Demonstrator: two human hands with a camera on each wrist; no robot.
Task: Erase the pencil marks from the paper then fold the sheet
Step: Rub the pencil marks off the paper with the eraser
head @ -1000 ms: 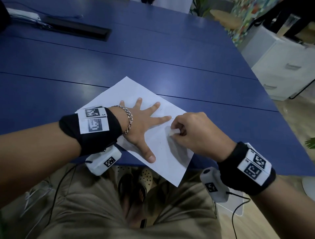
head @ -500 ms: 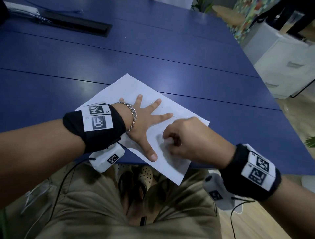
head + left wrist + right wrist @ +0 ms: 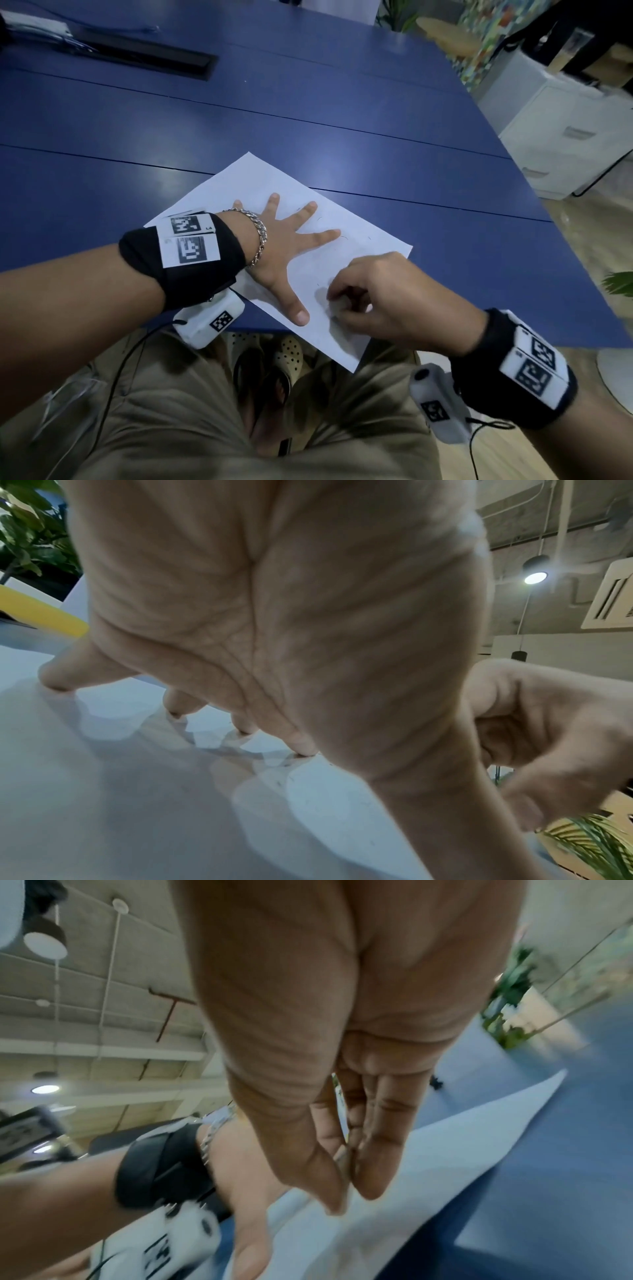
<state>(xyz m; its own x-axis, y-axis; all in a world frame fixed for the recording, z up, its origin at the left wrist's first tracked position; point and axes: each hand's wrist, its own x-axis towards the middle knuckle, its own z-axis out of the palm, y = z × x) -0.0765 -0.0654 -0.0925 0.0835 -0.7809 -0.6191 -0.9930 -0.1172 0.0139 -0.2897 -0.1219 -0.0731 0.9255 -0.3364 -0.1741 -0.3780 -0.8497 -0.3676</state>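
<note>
So at this point the paper (image 3: 274,192) was lying flat on the blue table (image 3: 308,113), turned at an angle, with its near corner hanging off the table edge over my lap. My left hand (image 3: 284,246) was spread wide on it, fingers straight, tips and thumb pressing the sheet down. My right hand (image 3: 383,301) was bunched up just beside the left thumb, fingertips pinched together low on the sheet. I'm pretty sure the eraser was in there, but honestly I couldn't tell from any view: the wrist cam only showed the fingertips (image 3: 332,1185) closed tight together, and it was blurry.

There were a few faint pencil marks (image 3: 342,236) near the left index fingertip and further right, so I figured the erasing wasn't done and folding was a way off.

What worried me:

- The rubbing spot sat close to the overhanging corner. Nothing supports the paper there, so a hard stroke toward me could buckle or crease it, maybe tear it.
- My left hand pinned the far half, not the bit right under the right hand. If the stroke dragged sideways, the sheet could bunch up between the two hands.
- The marks next to the left fingers were half covered, so easy to miss unless that hand got shifted.
- The sheet sliding further off the edge if the left pressure eased.
</note>
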